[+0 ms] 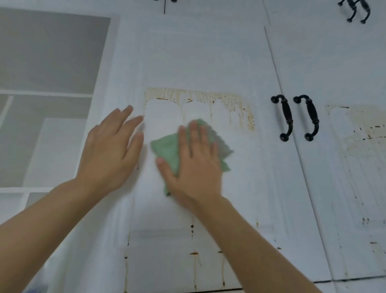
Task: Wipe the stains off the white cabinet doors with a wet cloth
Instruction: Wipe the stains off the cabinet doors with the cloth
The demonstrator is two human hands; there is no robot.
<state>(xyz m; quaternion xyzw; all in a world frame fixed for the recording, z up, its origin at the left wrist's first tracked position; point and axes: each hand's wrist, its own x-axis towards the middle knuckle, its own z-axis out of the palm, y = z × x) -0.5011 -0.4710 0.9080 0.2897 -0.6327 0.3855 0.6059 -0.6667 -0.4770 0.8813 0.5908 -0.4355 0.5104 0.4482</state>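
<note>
Roughly halfway: right hand, fingers flat, presses green cloth on left door, left hand open beside; brown stains remain w/ right door untouched.

2 bare forearms, left hand and right hand ungloved.

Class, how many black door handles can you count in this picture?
3 whole: two side by side at mid-right, one at top right. A dark scrap at the top edge may be another.
</note>
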